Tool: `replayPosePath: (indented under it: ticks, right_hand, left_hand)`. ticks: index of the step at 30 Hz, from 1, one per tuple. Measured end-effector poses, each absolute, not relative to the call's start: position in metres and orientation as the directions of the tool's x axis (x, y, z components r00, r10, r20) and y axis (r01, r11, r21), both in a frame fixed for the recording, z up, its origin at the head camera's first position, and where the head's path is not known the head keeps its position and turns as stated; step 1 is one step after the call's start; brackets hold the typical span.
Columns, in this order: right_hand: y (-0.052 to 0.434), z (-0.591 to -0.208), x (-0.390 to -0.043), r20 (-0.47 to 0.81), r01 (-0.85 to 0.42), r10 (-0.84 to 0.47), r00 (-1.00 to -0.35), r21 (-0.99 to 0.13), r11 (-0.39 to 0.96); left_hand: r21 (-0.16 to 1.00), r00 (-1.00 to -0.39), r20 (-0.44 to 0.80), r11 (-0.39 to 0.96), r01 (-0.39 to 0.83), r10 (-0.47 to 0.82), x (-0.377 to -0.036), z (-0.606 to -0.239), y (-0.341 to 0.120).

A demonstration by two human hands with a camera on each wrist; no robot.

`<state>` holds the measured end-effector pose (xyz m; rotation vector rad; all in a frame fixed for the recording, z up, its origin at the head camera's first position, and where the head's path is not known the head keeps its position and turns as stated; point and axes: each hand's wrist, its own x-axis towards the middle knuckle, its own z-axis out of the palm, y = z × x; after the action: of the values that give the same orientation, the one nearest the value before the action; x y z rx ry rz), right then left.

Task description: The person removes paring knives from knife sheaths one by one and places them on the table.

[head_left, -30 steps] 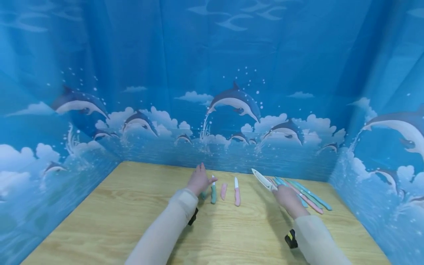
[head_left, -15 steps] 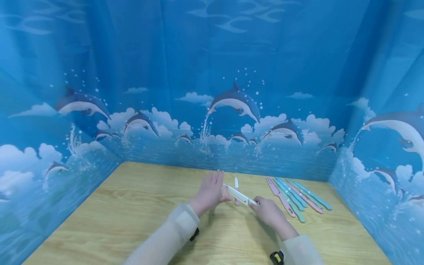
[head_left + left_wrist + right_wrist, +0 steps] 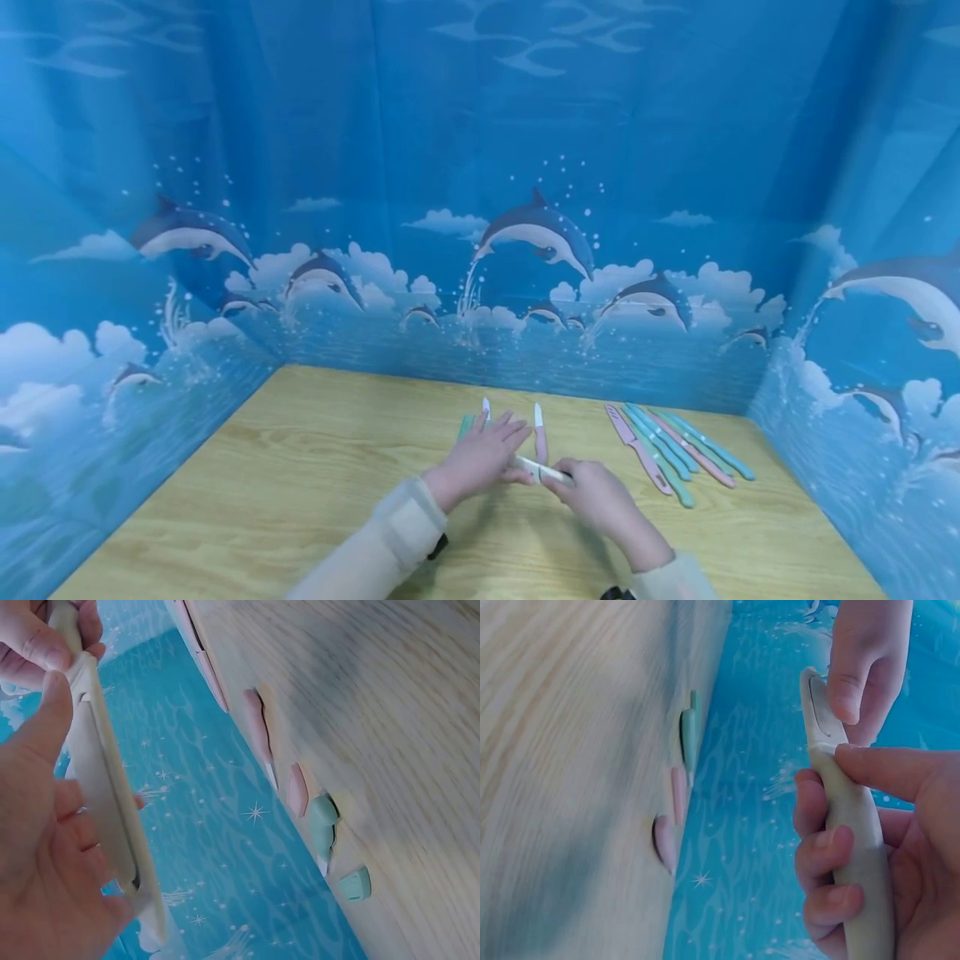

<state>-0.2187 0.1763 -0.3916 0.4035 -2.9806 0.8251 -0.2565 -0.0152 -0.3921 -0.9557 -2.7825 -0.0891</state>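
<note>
Where both hands meet, right hand (image 3: pixel 592 498) fingers and left hand (image 3: pixel 483 454) fingers around sheathed knife (image 3: pixel 542 471).

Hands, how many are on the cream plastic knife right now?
2. The right hand grips the handle of the cream plastic knife; the left hand holds its sheath end. No other hands show.

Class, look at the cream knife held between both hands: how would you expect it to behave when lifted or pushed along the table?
The cream knife probably stays stiff: it spans straight between the left hand and right hand without sagging. It seems light, since a few fingers carry its handle. Flat and slim, it would likely slide on the table rather than roll.
</note>
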Motion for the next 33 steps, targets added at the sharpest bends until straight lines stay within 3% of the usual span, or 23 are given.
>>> replayPosePath:
  ticks: [8,21,33]
  right_hand:
    - [0.173,-0.388,-0.212,0.113,-0.303,-0.283,-0.953,-0.455,0.837]
    - [0.182,-0.384,-0.212,0.140,-0.475,-0.460,-0.877,-0.399,0.784]
    - [0.178,-0.385,-0.209,0.182,-0.595,-0.569,-0.802,-0.331,0.733]
  left_hand:
    - [0.040,-0.684,0.173,0.689,0.724,0.709,-0.253,-0.394,-0.020]
    - [0.179,-0.761,0.050,0.744,0.644,0.647,-0.232,-0.390,-0.023]
    - [0.255,-0.741,0.076,0.706,0.661,0.667,-0.218,-0.392,-0.040]
